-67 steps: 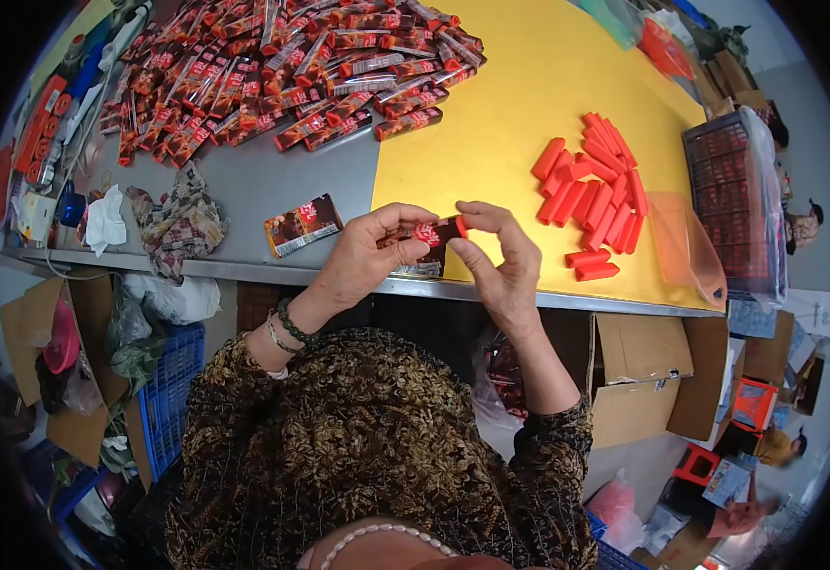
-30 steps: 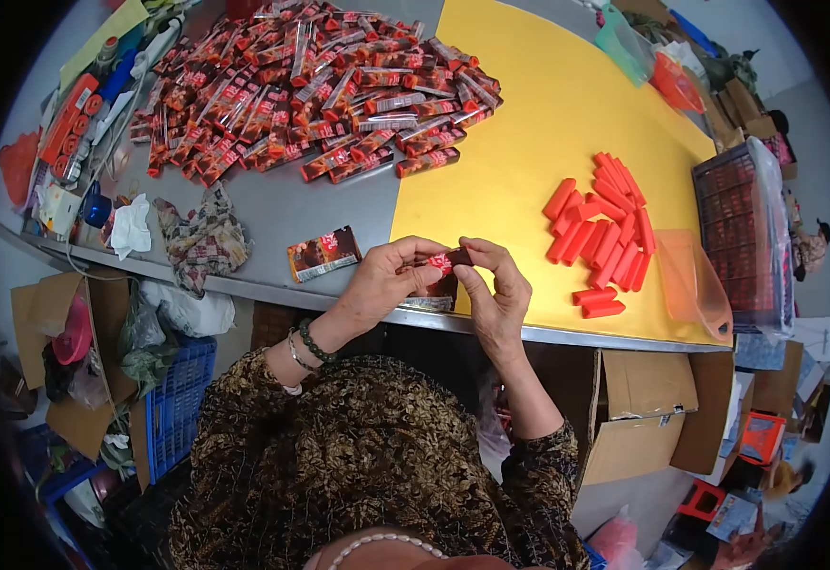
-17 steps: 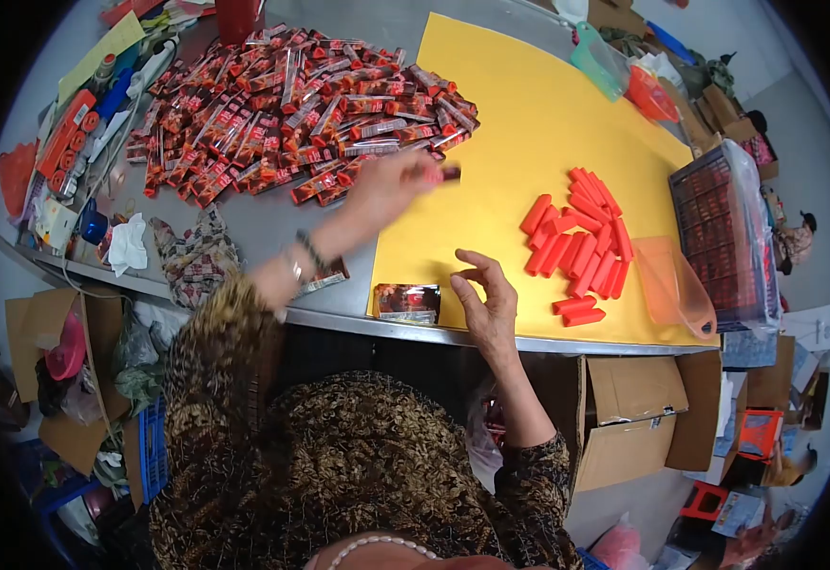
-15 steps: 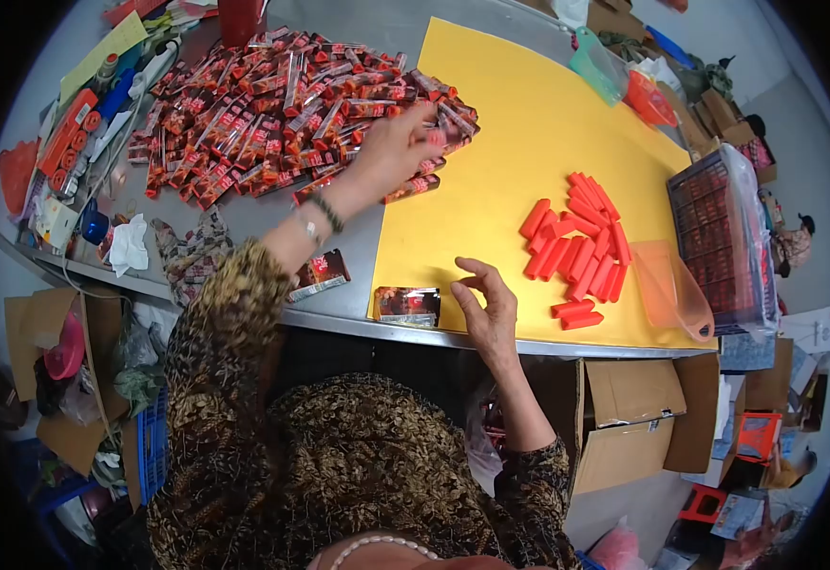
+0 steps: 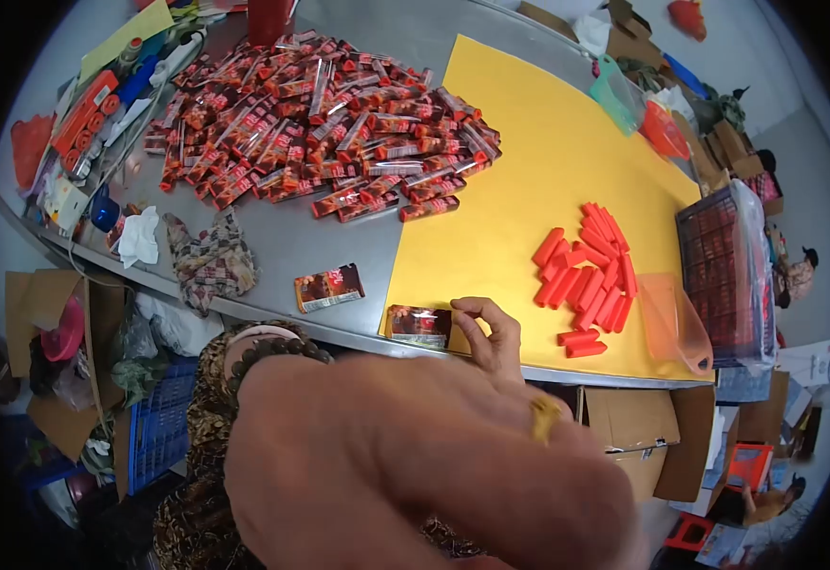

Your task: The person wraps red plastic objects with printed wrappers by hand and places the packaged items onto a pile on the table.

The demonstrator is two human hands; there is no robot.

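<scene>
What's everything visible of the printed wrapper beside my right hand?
The wrapper is a flat, rectangular, glossy, plastic-looking piece, dark with reddish-brown print and a paler strip along its near edge. It lies on the near-left corner of the yellow mat, your right hand at its right edge; I can't tell whether they touch.

A blurred left hand point(image 5: 415, 456) looms across the foreground, hiding the forearm of the right hand point(image 5: 495, 337), much of the patterned top point(image 5: 201, 456) and part of a cardboard box point(image 5: 629, 415); its fingertips cannot be made out, nor whether they hold anything. Fine print on the flat wrapper point(image 5: 419, 326) beside the right hand is too small to read. The heap of packs point(image 5: 291, 123) hides its own lower layers. The upper edge crops a red container point(image 5: 269, 19) on the desk point(image 5: 282, 233), while plastic sheeting point(image 5: 753, 275) veils part of the dark crate point(image 5: 714, 275).
</scene>
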